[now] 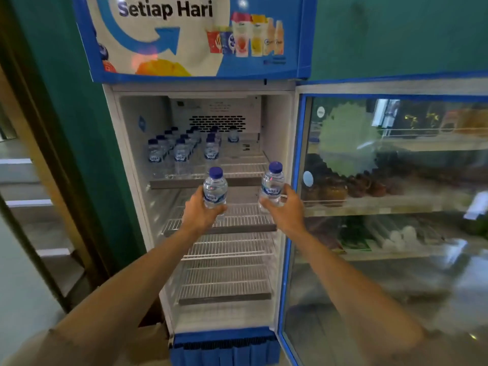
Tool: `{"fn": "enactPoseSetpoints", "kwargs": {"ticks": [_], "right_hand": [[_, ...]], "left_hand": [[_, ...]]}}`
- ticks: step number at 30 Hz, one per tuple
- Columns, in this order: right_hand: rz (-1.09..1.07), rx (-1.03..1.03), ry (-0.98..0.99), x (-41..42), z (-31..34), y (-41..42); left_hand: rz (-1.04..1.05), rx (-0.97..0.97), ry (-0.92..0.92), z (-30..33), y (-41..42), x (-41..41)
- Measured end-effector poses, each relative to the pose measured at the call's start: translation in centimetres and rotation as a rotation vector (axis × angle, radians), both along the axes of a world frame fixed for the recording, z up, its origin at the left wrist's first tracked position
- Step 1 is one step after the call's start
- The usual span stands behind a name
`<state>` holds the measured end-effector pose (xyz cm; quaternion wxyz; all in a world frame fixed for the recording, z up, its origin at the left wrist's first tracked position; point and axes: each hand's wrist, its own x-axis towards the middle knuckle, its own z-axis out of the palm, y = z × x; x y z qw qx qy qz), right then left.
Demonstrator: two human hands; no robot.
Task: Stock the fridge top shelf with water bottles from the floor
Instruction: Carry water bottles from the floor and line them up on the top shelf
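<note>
Upper centre-left: rows of water bottles (182, 151) standing on the left part of the fridge top shelf (245, 169). Centre: left hand (202, 210) wrapped around an upright bottle (215, 188). Just right of centre: right hand (286, 207) gripping a second bottle (272, 184), beside the open glass door (396, 207).

You hold two small clear water bottles upright before the open fridge (137, 180): the left bottle (215, 190) and the right bottle (272, 186), both blue-capped. On the top shelf (237, 167), stocked bottles (182, 151) stand in perhaps four rows toward the left
</note>
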<state>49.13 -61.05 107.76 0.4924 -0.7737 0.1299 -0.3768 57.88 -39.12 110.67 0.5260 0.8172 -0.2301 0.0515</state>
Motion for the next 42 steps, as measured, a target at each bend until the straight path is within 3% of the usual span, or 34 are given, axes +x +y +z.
{"fn": "enactPoseSetpoints", "kwargs": {"ticks": [13, 22, 33, 42], "right_hand": [[-0.085, -0.102, -0.011, 17.6, 4.1, -6.8], [-0.152, 0.013, 0.096, 24.5, 2.7, -9.5], [-0.150, -0.013, 0.251, 28.4, 2.0, -12.5], [-0.115, 0.014, 0.308, 31.2, 1.5, -13.7]], "left_hand": [[-0.001, 0.019, -0.226, 4.3, -9.6, 14.0], [-0.019, 0.146, -0.177, 3.2, -14.6, 20.4], [0.036, 0.271, -0.103, 1.5, -18.8, 24.2], [0.131, 0.240, -0.081, 0.3, -19.5, 25.7]]}}
